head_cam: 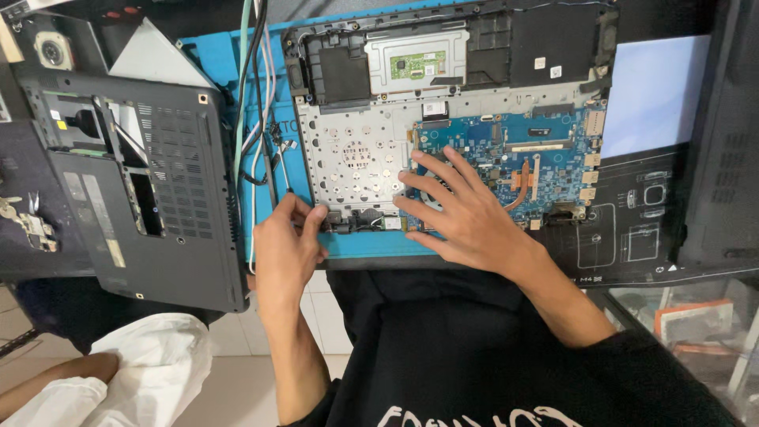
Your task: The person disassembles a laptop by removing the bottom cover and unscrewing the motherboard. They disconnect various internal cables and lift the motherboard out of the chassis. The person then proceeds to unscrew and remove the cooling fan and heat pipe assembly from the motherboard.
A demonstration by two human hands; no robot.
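An opened laptop chassis (356,150) lies on a blue work mat (217,59), its metal keyboard backing and blue motherboard (545,150) exposed. My right hand (466,209) rests flat with fingers spread on the motherboard's left part, over the fan area. At the chassis's near-left corner my left hand (285,241) pinches with thumb and fingers by the black hinge (352,217). Whether it holds a small part I cannot tell.
The laptop's grey bottom cover (150,198) lies to the left, partly off the table edge. A bundle of cables (257,103) runs down between cover and chassis. Another dark laptop shell (723,142) stands at the right. A person's arm (47,383) and white cloth (154,368) show bottom left.
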